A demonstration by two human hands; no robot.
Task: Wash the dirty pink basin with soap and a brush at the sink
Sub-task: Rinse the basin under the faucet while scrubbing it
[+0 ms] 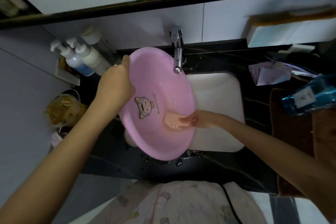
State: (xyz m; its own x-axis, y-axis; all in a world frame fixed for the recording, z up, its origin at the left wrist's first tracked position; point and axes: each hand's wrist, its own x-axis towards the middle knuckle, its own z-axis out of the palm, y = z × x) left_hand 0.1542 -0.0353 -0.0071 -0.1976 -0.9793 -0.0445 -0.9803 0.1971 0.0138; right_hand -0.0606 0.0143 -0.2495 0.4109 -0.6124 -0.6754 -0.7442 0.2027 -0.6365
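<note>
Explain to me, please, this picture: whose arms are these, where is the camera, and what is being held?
There is no machine here. A person wears one camera on the head, so you look down along their own arms. The left hand grips the rim of the pink basin, which is tilted over the white sink below the tap. The right hand lies against the basin's outside; its fingers show through the plastic. On the black counter, pump bottles stand at the left and a blue bottle is at the right. No brush is visible.
</note>
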